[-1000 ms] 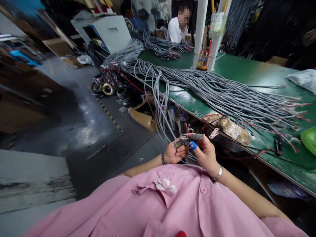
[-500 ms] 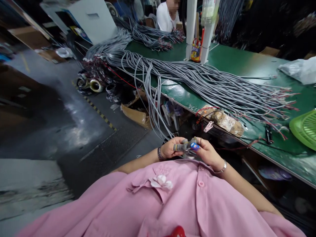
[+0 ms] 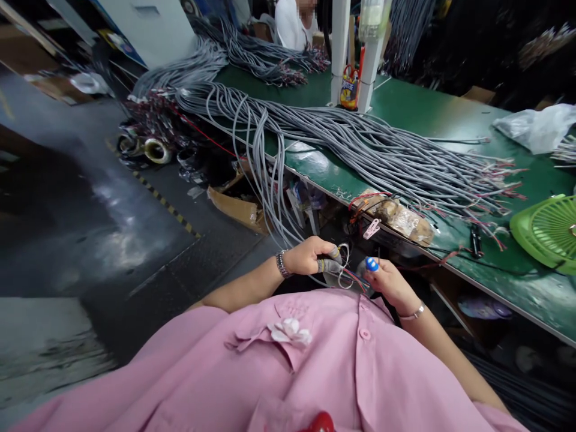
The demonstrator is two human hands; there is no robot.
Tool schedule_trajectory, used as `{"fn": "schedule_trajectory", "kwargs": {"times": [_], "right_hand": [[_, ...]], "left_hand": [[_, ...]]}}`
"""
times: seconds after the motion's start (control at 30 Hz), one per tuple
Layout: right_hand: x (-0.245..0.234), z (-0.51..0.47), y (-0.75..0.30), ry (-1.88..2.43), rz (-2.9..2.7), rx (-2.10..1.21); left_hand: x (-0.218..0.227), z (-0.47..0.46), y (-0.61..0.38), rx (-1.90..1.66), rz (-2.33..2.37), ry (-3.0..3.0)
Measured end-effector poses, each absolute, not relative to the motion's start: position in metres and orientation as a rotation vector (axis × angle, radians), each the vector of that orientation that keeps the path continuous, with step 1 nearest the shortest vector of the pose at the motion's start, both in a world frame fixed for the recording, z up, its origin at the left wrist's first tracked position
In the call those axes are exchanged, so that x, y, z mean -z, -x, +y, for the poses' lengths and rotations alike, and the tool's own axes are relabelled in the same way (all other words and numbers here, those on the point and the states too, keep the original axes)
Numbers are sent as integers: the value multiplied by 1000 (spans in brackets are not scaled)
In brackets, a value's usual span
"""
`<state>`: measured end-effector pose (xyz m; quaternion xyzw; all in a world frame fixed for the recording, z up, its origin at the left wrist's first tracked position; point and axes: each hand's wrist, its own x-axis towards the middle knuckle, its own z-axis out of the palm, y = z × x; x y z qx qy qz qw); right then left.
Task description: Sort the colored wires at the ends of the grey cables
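Note:
My left hand is closed, its grey-covered fingertips pinching thin coloured wires at the end of a grey cable. My right hand, with a blue cot on the thumb, is curled round the same wire ends just to the right. Both hands hover over my lap, below the edge of the green table. A big pile of grey cables lies across the table, and several of them hang over its edge down toward my hands.
A green fan sits at the table's right. Black pliers and a brown taped bundle lie near the front edge. A white post stands behind. Another person sits far back. A cardboard box and tape rolls lie on the floor.
My hands have drawn slightly apart, spreading the coloured wires between them. The view has tilted down and right, bringing the green fan into sight.

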<state>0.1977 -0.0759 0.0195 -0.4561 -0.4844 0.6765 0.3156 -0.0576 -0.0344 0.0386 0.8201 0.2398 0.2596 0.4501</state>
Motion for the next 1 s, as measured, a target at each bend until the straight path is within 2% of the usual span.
{"fn": "schedule_trajectory", "kwargs": {"times": [0.2, 0.43, 0.67, 0.93, 1.0], "right_hand": [[-41, -73, -170, 1107, -1382, -1902], [-10, -67, -170, 1283, -1074, -1558], [-2, -48, -195, 1171, -713, -1489], [-2, -23, -199, 1006, -716, -1797], [-1, -19, -195, 1033, -792, -1741]], "left_hand": [[-39, -33, 51, -595, 629, -2195], [-36, -33, 52, -585, 579, -1990], [-33, -30, 51, -747, 636, -1669], [-32, -12, 31, -862, 803, -1380], [-33, -5, 25, -873, 825, -1362]]}}
